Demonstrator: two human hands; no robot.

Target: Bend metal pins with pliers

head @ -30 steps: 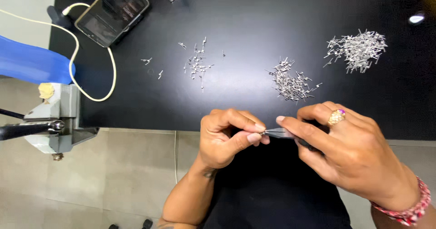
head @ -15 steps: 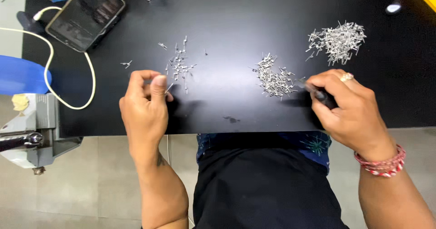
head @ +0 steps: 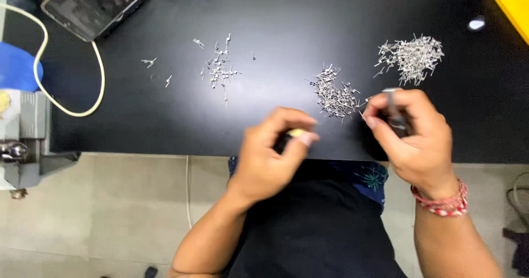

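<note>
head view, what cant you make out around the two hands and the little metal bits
Head view only:
- Left hand: motion blur; a small yellowish thing at its fingertips is unidentifiable.
- Right hand: its fingers cover most of a dark tool, so its kind is unclear.
- Middle pile of metal parts, right pile, scattered left group: too small to tell their shapes.
- Phone and yellow object: cut off by the frame edges.

Three pin piles on table (head: 165, 118): scattered pile (head: 220, 68) at 10 o'clock, middle pile (head: 333, 93) centre, far pile (head: 412, 57) at 2 o'clock. Phone (head: 91, 2) at 11 o'clock.
</note>
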